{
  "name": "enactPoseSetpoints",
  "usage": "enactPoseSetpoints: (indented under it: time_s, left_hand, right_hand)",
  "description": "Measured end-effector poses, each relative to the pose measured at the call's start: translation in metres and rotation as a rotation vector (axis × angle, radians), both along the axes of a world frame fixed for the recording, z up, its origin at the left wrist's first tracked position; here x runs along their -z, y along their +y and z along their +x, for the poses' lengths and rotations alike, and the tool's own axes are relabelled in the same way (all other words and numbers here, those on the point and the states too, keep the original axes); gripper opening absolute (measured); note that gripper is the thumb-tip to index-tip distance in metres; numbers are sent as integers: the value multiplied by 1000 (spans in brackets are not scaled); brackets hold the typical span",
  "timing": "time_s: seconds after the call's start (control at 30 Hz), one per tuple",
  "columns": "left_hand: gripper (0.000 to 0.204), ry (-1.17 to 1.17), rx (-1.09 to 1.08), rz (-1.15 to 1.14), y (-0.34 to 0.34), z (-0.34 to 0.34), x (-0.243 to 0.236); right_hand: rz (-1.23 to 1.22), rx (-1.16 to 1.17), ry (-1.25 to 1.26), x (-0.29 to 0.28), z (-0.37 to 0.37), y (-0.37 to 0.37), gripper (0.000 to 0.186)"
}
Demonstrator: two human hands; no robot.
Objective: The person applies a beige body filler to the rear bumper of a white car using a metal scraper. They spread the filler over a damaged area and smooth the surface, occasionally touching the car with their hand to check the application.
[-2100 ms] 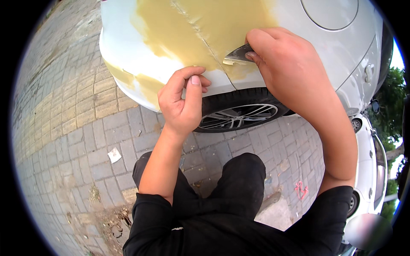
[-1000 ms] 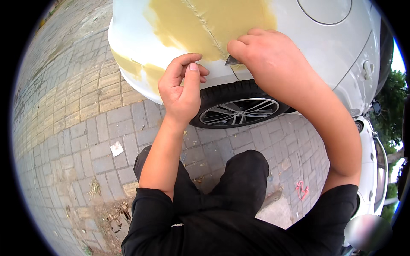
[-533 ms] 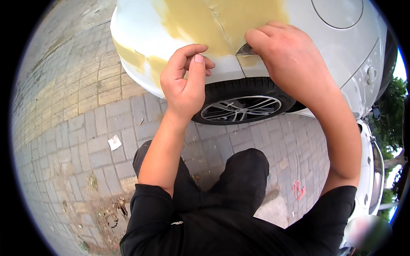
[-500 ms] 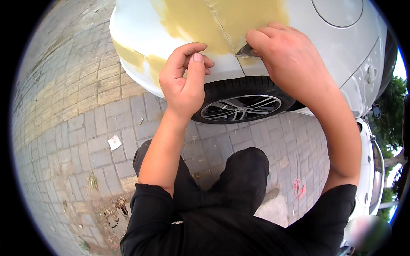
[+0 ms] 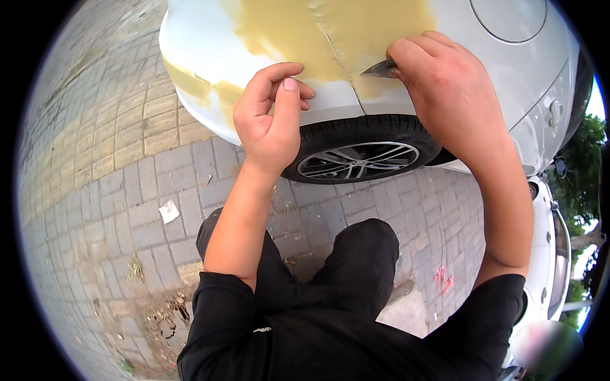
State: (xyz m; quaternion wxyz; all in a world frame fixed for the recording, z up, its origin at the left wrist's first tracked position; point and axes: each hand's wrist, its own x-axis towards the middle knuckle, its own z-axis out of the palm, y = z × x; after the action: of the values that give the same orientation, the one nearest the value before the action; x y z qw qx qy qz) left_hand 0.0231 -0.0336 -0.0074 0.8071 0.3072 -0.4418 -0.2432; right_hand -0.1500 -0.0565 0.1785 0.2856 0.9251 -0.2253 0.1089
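Observation:
The white car's rear side panel (image 5: 213,28) carries tan filler (image 5: 279,28) with a seam running down it toward the wheel arch. My right hand (image 5: 445,95) grips a dark, thin scraper (image 5: 377,68), its pointed edge at the filler just right of the seam, above the tyre. My left hand (image 5: 267,120) is open and holds nothing, fingers loosely curved and apart, in front of the panel's lower part; whether the fingertips touch it I cannot tell. Below both hands shows the wheel (image 5: 356,165) with black tyre and silver spokes.
Grey and yellow paving (image 5: 101,203) lies around my black-trousered legs (image 5: 356,254), with a paper scrap (image 5: 169,212) at left and a pale concrete block (image 5: 406,311) by my right leg. Another white car (image 5: 549,254) and trees (image 5: 578,146) are at the right.
My right hand with the scraper first moved left and low over the panel's lower seam, then rose and shifted right, exposing more blade. My left hand rose slightly in view, still open.

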Motion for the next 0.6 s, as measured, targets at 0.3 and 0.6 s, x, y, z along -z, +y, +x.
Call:
enactPoseSetpoints:
  time_s: [0.3,0.6]
  left_hand:
    - [23,-23,-4,9,-2,-1,3]
    - [23,-91,-24,4,4,-2,4]
  right_hand:
    - [21,28,-67,5,-14,5,17]
    - [240,53,9,57,-60,42,25]
